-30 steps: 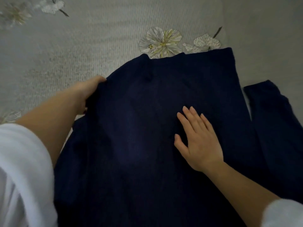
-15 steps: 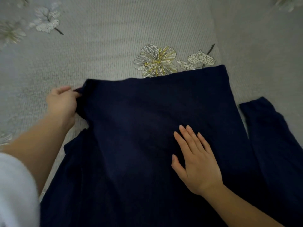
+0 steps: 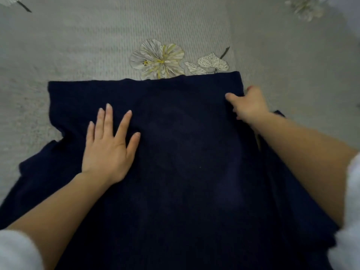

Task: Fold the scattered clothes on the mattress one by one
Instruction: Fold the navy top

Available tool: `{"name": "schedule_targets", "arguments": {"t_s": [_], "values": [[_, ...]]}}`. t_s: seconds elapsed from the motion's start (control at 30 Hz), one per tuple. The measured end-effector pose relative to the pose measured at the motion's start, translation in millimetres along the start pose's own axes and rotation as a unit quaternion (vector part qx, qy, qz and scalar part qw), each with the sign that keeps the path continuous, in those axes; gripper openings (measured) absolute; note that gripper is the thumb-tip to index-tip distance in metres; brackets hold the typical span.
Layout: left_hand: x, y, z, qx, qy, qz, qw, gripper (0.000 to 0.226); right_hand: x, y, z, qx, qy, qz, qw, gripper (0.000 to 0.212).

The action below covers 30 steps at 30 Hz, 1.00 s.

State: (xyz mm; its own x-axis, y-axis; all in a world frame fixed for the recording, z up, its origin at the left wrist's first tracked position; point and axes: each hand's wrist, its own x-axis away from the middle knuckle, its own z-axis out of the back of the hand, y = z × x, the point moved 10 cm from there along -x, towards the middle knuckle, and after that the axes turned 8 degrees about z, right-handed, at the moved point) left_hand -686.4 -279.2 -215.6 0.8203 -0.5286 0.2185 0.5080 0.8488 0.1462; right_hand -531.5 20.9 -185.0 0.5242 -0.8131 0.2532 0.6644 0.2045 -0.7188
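one navy garment (image 3: 185, 156) lies spread on the mattress (image 3: 87, 41), directly in front of the person. its far edge runs straight and level just below a flower print (image 3: 158, 61) on the cover. the cloth looks mostly flat across the middle, with the far left corner squared off and a looser flap bulging out lower on the left side.

the left hand (image 3: 108, 147) rests palm down on the left half of the garment, fingers straight and spread. it holds nothing and only presses the fabric to the bed. the right hand (image 3: 250, 106) is at the far right corner. its thumb lies on top of the cloth and the other fingers go over the side edge, so it appears to pinch that edge, though the fingers underneath are hidden. a dark strip (image 3: 279, 114) of cloth shows just beyond the right wrist; whether it belongs to the same garment cannot be told.

as a judgement, this piece is at an early stage. it is laid out and is getting squared up, and at most one fold is in place, which the dark fabric makes hard to confirm. the side folds and the final halving seem yet to come. no folded pile and no other scattered clothes show in this view, so how many pieces are done or left cannot be told.
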Motion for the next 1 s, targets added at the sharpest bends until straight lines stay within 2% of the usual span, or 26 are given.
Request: {"name": "schedule_targets", "arguments": {"t_s": [0.07,0.1,0.17,0.23,0.3,0.43,0.47,0.53,0.6,0.63,0.7,0.77,0.8,0.9,1.0], "values": [[0.3,0.5,-0.7,0.0,-0.004,-0.002,1.0,0.065,-14.7,1.3,1.3,0.04,-0.041,-0.023,0.998,0.016],[0.2,-0.1,-1.3,-0.003,-0.012,-0.003,1.0,0.065,-19.3,-1.2,5.2,0.048,-0.03,-0.016,0.998,0.018],[0.2,-0.6,-2.4,-0.009,-0.031,0.001,0.999,0.066,-23.6,-0.2,13.4,-0.005,0.006,-0.015,1.0,0.02],[-1.2,0.0,-1.8,-0.025,-0.043,0.006,0.999,0.066,-15.7,3.4,19.5,-0.066,-0.003,-0.018,0.998,0.006],[-2.0,-0.8,-1.9,-0.061,-0.062,0.016,0.996,0.067,-1.2,13.2,32.1,-0.073,-0.033,-0.011,0.997,0.02],[-1.0,0.8,-4.4,-0.169,-0.106,0.049,0.979,0.064,46.6,48.0,108.7,0.133,0.053,0.052,0.988,0.017],[-0.8,2.8,-2.3,-0.193,-0.104,0.062,0.974,0.064,61.9,64.7,124.5,0.16,0.063,0.038,0.984,0.021],[6.0,13.9,6.5,-0.202,-0.075,0.074,0.974,0.063,91.9,105.4,146.2,0.176,0.054,-0.033,0.982,0.043],[32.4,40.6,11.8,-0.133,-0.024,0.037,0.99,0.06,118.5,146.5,153.5,0.19,0.012,-0.115,0.975,0.067],[55.3,57.5,9.4,-0.08,0.004,-0.004,0.997,0.06,129.3,163.4,153.6,0.193,-0.004,-0.138,0.971,0.07],[121.1,96.4,-9.9,-0.012,0.011,-0.109,0.994,0.062,142.3,178.0,149.8,0.182,-0.007,-0.127,0.975,0.054],[191.0,136.1,-44.7,-0.01,-0.054,-0.212,0.976,0.067,146.6,176.6,144.0,0.153,-0.001,-0.076,0.985,0.026],[214.8,149.6,-57.8,-0.012,-0.085,-0.227,0.97,0.066,148.9,171.6,143.5,0.111,0.006,-0.058,0.992,0.024],[237.7,178.1,-64.4,0.085,-0.136,-0.164,0.973,0.06,161.6,147.0,150.7,-0.084,0.027,-0.036,0.995,0.028],[234.3,200.3,-41.0,0.277,-0.156,-0.082,0.945,0.052,178.8,125.5,166.1,-0.173,0.02,-0.02,0.985,0.029]]}}
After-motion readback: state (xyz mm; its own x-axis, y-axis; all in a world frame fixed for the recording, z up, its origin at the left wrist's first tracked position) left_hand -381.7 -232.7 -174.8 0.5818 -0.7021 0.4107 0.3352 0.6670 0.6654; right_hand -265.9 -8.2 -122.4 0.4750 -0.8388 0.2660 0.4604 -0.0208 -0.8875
